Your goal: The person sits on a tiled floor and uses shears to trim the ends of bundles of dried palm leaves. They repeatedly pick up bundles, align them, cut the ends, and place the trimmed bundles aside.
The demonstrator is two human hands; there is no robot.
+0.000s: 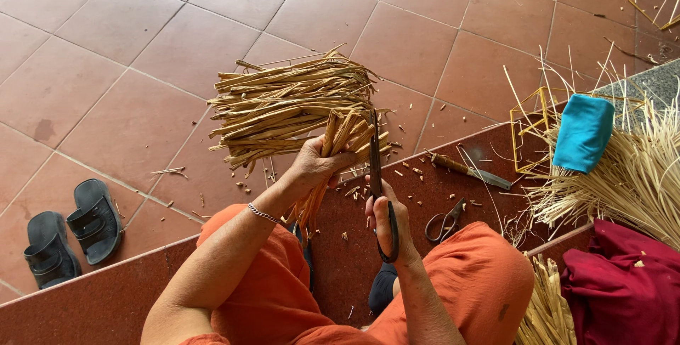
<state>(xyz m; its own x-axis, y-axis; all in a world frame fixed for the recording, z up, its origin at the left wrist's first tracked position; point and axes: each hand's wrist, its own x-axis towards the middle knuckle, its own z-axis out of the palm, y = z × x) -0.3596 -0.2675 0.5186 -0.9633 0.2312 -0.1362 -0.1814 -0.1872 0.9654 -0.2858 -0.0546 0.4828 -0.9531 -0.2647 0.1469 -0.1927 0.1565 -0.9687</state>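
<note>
My left hand (317, 166) grips a small bunch of dried tan strips (345, 134), their upper ends fanned out above my fist and the lower ends hanging below it. My right hand (386, 219) holds long dark scissors (376, 175) by the handle loop, blades pointing up against the bunch's right side. Behind the bunch a larger pile of the same strips (283, 108) lies on the red tile floor. I sit on a dark red step with orange-clad knees on either side.
A second small pair of scissors (444, 223) and a wooden-handled knife (467, 170) lie on the step (106, 295). Pale straw (630, 175), a yellow wire frame (530, 129), a teal cloth (583, 132) and a maroon cloth (623, 281) are to the right. Black sandals (71, 235) sit left.
</note>
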